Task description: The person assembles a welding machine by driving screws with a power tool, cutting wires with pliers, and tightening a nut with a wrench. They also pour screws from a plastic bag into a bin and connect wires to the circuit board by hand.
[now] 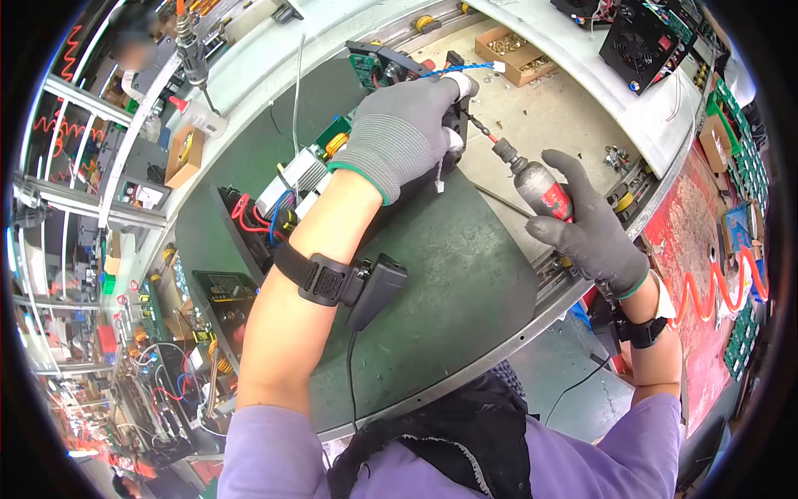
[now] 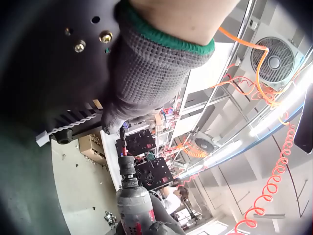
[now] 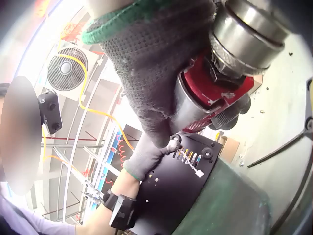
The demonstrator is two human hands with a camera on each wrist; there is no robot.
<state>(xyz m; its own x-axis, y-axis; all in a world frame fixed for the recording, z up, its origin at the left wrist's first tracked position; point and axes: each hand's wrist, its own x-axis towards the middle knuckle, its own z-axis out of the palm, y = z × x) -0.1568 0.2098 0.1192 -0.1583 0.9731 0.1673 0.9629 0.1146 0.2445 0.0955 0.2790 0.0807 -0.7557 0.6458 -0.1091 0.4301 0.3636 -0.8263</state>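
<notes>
A black metal chassis (image 1: 249,224) full of wiring and circuit boards stands tilted on the green mat (image 1: 449,274). My gloved left hand (image 1: 405,125) grips its upper end (image 2: 58,73), fingers curled over the edge. My gloved right hand (image 1: 592,229) holds a red and grey powered screwdriver (image 1: 542,187), its bit (image 1: 480,126) pointing at the chassis side beside my left fingers. The driver (image 2: 133,203) rises from below in the left wrist view, and its red body (image 3: 215,95) fills the right wrist view. A white twisted wire with a connector (image 2: 46,137) hangs off the chassis.
A cardboard box of screws (image 1: 517,55) sits on the beige bench behind the chassis. Black fan units (image 1: 640,41) stand at the far right. Another chassis (image 1: 220,303) lies to the left. A hanging screwdriver (image 1: 193,54) and coiled orange air hose (image 1: 723,287) flank the station.
</notes>
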